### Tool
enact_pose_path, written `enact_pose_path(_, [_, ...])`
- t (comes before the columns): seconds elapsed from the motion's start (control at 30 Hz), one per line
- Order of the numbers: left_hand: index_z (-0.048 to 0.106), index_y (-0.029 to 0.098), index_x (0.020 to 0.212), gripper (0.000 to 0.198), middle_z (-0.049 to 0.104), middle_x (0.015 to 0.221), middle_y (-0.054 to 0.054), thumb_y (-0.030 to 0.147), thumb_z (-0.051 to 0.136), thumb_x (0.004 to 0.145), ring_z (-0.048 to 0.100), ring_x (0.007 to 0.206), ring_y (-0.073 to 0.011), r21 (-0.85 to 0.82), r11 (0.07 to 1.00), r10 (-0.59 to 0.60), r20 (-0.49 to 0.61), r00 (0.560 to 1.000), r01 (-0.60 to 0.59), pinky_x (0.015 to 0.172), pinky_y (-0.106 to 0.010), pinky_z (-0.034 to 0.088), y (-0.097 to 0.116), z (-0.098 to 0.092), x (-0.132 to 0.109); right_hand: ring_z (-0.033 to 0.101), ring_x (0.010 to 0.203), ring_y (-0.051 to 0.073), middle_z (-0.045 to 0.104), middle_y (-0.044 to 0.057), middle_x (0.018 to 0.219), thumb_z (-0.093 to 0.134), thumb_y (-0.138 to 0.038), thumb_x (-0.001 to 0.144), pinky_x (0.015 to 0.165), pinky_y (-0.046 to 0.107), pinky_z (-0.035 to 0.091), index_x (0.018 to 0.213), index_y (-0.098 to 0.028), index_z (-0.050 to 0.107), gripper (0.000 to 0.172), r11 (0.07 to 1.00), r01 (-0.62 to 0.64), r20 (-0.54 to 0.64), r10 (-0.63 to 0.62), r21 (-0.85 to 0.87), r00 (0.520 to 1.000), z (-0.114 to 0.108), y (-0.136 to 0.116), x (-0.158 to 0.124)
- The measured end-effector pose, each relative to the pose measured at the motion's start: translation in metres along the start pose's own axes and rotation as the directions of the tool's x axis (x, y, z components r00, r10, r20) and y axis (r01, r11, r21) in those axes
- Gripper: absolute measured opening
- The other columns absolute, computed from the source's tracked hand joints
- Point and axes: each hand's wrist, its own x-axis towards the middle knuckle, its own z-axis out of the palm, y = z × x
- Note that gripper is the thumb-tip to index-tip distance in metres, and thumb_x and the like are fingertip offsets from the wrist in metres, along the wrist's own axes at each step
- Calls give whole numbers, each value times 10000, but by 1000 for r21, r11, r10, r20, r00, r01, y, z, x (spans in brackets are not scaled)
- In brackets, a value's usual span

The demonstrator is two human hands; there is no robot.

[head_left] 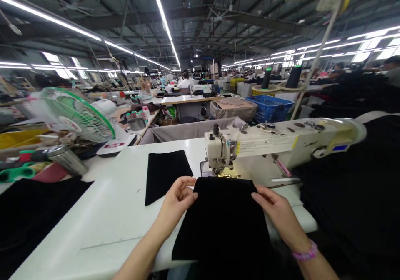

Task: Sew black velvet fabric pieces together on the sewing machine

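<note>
A black fabric panel [226,221] hangs toward me over the front edge of the white table, its far edge close to the needle area of a sewing machine [218,151]. My left hand [181,194] pinches the panel's far left corner between thumb and fingers. At the opposite corner, my right hand [275,207] grips the cloth the same way, a pink and purple band on its wrist. Another black fabric piece [168,173] lies flat on the table, left of the machine. Whether the panel's edge lies under the presser foot, I cannot tell.
A green-rimmed fan [78,115] and a metal flask [67,160] stand at the left. Black fabric [31,221] covers the table's left side; a large dark pile [353,196] rises at right. Behind the machine are a blue crate [270,108] and thread cones [293,78].
</note>
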Motion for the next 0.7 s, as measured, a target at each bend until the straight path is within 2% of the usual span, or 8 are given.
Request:
enact_pose_path(0.07, [631, 194, 979, 324, 624, 849, -2, 298, 791, 718, 544, 704, -107, -39, 999, -12, -18, 1000, 12, 651, -223, 431, 1, -4, -2, 649, 1139, 354, 753, 115, 1127, 799, -600, 683, 1087, 471, 441, 885, -192, 804, 456, 997, -47, -6, 48, 65, 999, 0, -6, -2])
enact_pose_path(0.17, [621, 193, 864, 248, 558, 727, 37, 291, 790, 711, 486, 639, -93, -23, 1000, -7, -38, 999, 6, 590, -206, 379, 1, -8, -5, 610, 1208, 366, 732, 109, 1196, 824, -583, 671, 1125, 480, 404, 910, -201, 814, 451, 985, -93, -26, 98, 148, 995, 1, -9, -6])
enact_pose_path(0.3, [604, 193, 787, 196, 604, 882, -1, 285, 765, 725, 483, 669, -97, 14, 999, 47, -54, 997, -46, 586, -220, 371, -1, -12, -5, 607, 1213, 359, 727, 105, 1206, 841, -551, 671, 1102, 453, 438, 919, -209, 821, 423, 979, -84, -24, 90, 183, 996, 5, -10, -6])
enact_pose_path(0.37, [625, 195, 806, 200, 600, 868, -2, 300, 768, 715, 487, 670, -104, 19, 999, 46, -63, 997, -45, 581, -224, 370, -3, -14, -4, 609, 1210, 357, 726, 107, 1207, 846, -549, 665, 1105, 450, 436, 903, -208, 822, 416, 982, -76, -31, 83, 174, 996, 7, -10, -5])
enact_pose_path(0.47, [668, 202, 968, 299, 538, 732, 30, 328, 775, 719, 469, 626, -105, -3, 1000, 5, -40, 999, -5, 555, -219, 357, -8, -18, -3, 611, 1208, 355, 722, 108, 1211, 853, -547, 650, 1110, 449, 431, 883, -210, 821, 411, 987, -64, -38, 70, 148, 997, 8, -12, -4])
enact_pose_path(0.53, [654, 210, 1045, 392, 593, 816, 5, 332, 801, 703, 513, 661, -112, -65, 998, 7, -30, 1000, -9, 573, -221, 391, -11, -20, -3, 614, 1202, 357, 723, 110, 1206, 858, -547, 638, 1099, 450, 442, 870, -214, 821, 407, 988, -58, -45, 65, 143, 997, 8, -14, -3])
enact_pose_path(0.6, [643, 213, 1034, 426, 642, 941, -32, 330, 833, 670, 569, 733, -132, -117, 993, 18, -36, 999, -23, 627, -236, 445, -14, -21, -3, 614, 1200, 360, 726, 113, 1195, 863, -547, 625, 1095, 456, 445, 849, -216, 821, 402, 988, -57, -56, 66, 146, 996, 8, -15, -4])
enact_pose_path(0.7, [641, 201, 947, 360, 647, 848, -21, 349, 834, 680, 580, 740, -139, -130, 991, -8, -10, 1000, 7, 656, -240, 459, -15, -23, -3, 611, 1202, 357, 726, 113, 1191, 872, -532, 614, 1100, 454, 437, 839, -217, 821, 390, 987, -64, -56, 73, 150, 996, 8, -15, -4])
